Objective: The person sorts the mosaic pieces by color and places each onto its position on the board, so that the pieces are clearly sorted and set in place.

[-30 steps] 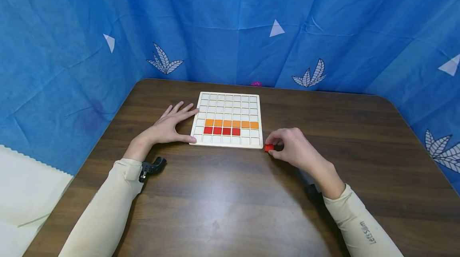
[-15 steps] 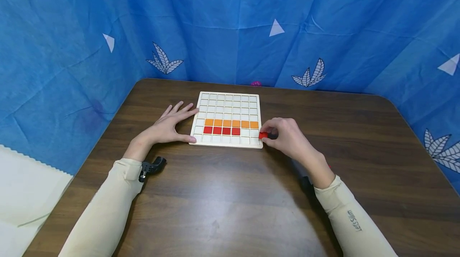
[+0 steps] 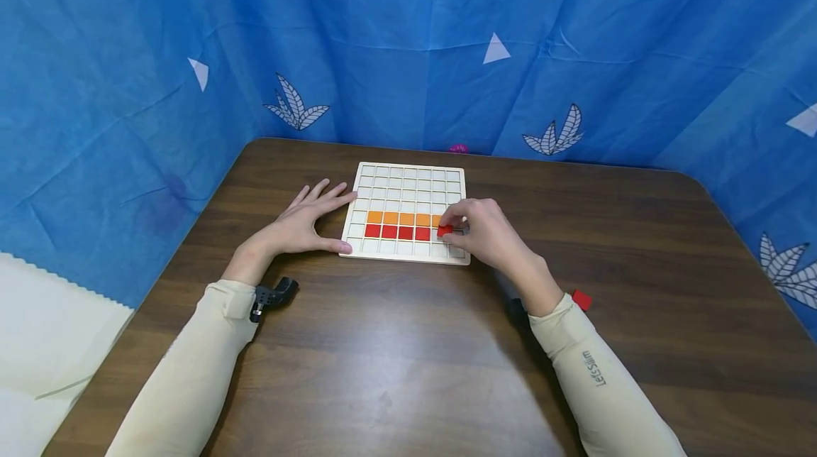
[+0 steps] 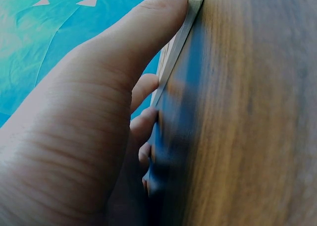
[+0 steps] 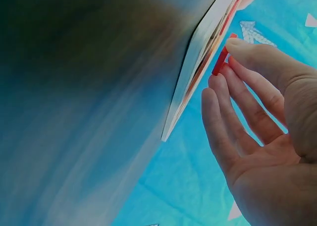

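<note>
A pale wooden grid board (image 3: 408,186) lies flat on the table, with a row of orange square tiles (image 3: 406,218) and, below it, several red square tiles (image 3: 389,231). My left hand (image 3: 298,227) is spread, its thumb and a fingertip touching the board's left edge. Over the right part of the red row, my right hand (image 3: 483,231) pinches a red tile (image 5: 225,54) between thumb and fingers. In the right wrist view that tile is tilted and close over the board. The right hand hides part of the orange row's right end.
Another red tile (image 3: 581,300) lies on the brown table (image 3: 396,343) beside my right sleeve. A blue patterned curtain (image 3: 396,52) hangs behind the table and along its left. A white cloth (image 3: 54,343) shows at the lower left.
My right hand has carried the red tile from the table beside the board leftward and over the red row. A loose red tile has come into sight by the right sleeve. The left hand stays put.
</note>
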`<state>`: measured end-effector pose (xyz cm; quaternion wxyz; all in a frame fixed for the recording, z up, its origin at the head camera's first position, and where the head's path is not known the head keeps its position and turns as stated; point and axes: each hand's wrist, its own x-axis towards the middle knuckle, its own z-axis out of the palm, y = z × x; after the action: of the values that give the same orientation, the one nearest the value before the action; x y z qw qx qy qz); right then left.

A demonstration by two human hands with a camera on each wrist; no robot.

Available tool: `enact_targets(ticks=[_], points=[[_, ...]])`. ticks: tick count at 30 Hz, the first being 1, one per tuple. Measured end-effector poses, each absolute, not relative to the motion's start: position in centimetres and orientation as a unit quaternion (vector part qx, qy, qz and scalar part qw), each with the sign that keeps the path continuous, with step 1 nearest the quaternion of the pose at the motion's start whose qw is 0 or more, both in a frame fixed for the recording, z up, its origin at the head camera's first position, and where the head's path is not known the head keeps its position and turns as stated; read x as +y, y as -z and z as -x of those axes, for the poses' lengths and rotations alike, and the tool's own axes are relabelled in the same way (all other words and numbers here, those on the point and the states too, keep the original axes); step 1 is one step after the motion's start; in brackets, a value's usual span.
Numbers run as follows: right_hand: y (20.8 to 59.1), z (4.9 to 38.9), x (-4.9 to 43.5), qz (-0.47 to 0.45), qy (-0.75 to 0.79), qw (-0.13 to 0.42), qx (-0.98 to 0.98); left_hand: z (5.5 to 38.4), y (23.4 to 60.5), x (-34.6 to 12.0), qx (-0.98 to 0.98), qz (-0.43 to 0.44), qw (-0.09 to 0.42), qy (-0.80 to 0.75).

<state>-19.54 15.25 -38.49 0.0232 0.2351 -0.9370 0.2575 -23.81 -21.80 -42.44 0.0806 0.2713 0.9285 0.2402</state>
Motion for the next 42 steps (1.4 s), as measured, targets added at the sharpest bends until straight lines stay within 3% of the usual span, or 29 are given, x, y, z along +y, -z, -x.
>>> enact_targets(ticks=[12, 31, 42], points=[[38.7, 19.5, 14.5, -0.238, -0.241, 0.006, -0.941, 23.8, 42.5, -21.7, 0.930, -0.268, 0.080, -0.237], [39.0, 19.0, 14.3, -0.264, -0.244, 0.028, -0.933, 23.8, 42.6, -21.8, 0.930, -0.273, 0.079, -0.234], [38.8, 17.0, 15.8, -0.257, -0.243, 0.050, -0.934, 23.8, 42.5, -21.8, 0.930, -0.273, 0.079, -0.235]])
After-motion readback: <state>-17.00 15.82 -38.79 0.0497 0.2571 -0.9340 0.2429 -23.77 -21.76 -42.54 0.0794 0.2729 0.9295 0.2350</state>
